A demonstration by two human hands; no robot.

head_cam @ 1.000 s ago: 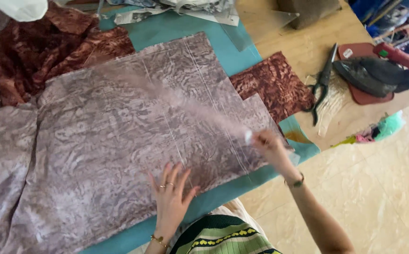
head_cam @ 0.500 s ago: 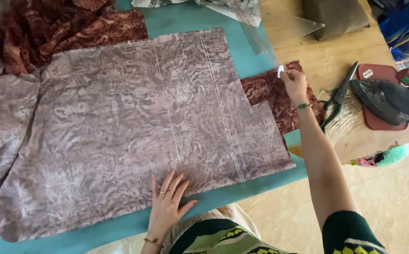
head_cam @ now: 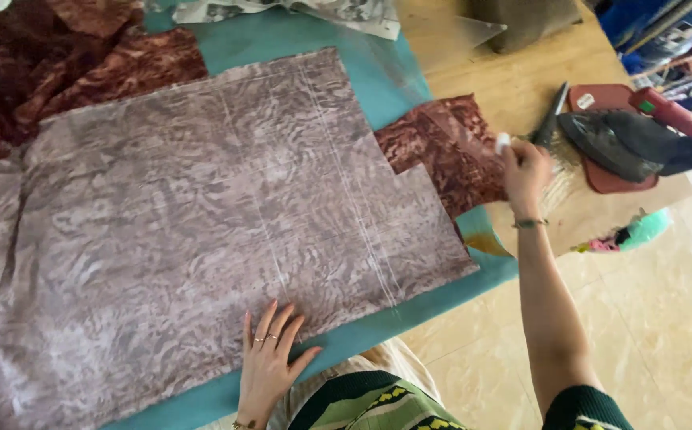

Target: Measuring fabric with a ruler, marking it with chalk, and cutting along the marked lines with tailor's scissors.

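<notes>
A large piece of pale mauve patterned fabric [head_cam: 202,223] lies flat, wrong side up, on a teal-covered table [head_cam: 378,72], with faint chalk lines across it. My left hand [head_cam: 270,358] rests flat with fingers spread on the fabric's near edge. My right hand [head_cam: 525,167] is raised past the fabric's right side, over a small reddish-brown patterned piece [head_cam: 441,151], and pinches a small white piece of chalk [head_cam: 502,143]. A pair of dark scissors [head_cam: 551,119] lies just beyond that hand.
A dark iron [head_cam: 624,143] sits on a reddish stand on the wooden board at the right. More reddish-brown fabric [head_cam: 59,64] is bunched at the far left. Printed paper [head_cam: 314,12] lies at the top edge. Tiled floor lies below right.
My right hand has moved with the chalk from the fabric's right edge farther right, towards the scissors. My left hand has stayed pressed on the fabric.
</notes>
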